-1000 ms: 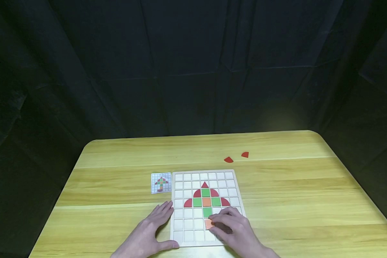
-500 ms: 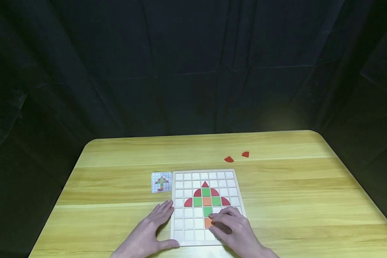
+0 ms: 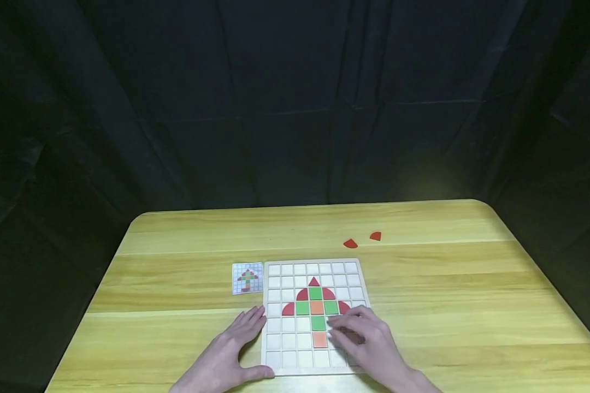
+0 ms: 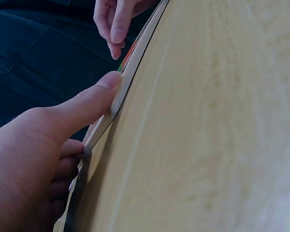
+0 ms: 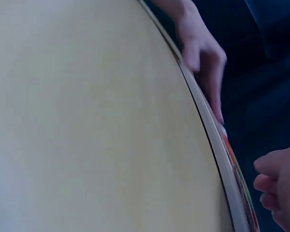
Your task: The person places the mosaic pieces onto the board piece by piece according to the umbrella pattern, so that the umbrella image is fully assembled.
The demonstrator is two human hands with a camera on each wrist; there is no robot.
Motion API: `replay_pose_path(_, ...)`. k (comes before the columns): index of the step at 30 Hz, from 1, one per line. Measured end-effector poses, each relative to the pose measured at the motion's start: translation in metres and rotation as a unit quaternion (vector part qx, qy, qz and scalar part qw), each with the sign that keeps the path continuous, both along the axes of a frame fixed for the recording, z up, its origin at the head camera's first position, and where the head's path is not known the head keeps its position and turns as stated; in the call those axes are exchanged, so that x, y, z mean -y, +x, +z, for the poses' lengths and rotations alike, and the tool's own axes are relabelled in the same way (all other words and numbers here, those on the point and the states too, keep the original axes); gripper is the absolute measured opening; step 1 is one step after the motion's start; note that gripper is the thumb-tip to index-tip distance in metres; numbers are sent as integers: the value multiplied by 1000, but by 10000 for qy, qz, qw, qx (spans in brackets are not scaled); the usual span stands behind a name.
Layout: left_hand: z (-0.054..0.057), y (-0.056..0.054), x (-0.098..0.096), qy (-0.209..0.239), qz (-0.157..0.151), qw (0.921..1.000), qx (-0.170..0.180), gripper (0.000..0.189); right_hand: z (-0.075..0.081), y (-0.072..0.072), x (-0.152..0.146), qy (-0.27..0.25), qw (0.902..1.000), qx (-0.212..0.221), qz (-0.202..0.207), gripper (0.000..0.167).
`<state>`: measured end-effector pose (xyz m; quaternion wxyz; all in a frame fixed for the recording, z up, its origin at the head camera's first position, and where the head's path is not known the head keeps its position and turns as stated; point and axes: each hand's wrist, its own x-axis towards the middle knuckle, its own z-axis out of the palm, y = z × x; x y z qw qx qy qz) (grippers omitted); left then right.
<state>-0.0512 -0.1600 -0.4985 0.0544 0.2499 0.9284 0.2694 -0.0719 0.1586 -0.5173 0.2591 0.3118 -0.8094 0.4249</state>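
Note:
A white square-grid board with a pale wooden rim lies on the table. Green and orange squares, red quarter-circles and a red triangle form an arrow-like shape on it. My left hand rests along the board's left side, fingers extended; its thumb touches the front rim. Over the board's right part hovers my right hand, fingers loosely bent and apart from the thumb, holding nothing. Just left of its fingertips, an orange square tile sits in a cell below a green square tile.
Two loose red quarter-circle pieces lie behind the board on the wooden table. Touching or nearly touching the board's upper left side is a small printed pattern card. A dark curtain hangs behind the table.
The orange tile went from slightly askew to flat in its cell. My right hand has let go of it and drawn off to the right. My left hand stays put.

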Motion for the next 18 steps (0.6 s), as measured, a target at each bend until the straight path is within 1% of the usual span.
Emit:
replay_pose_path(3, 1, 0, 0, 14, 16, 10000, 27, 101, 5, -18, -19, 51, 9977, 287, -611, 25)
replay_pose_path(8, 2, 0, 1, 55, 13, 10000, 23, 99, 4, -52, -52, 205, 9857, 690, -1522, 25)
replay_pose_path(11, 2, 0, 1, 97, 3, 9999, 86, 99, 2, -69, -65, 400, 9773, 938, -1858, 22)
replay_pose_path(13, 1, 0, 2, 116, -1, 9999, 127, 99, 1, -80, -71, 509, 9729, 1071, -1985, 21)
replay_pose_path(18, 2, -1, 0, 118, 6, 9995, 280, 100, 0, -108, -81, 438, 9681, 1152, -2184, 23)
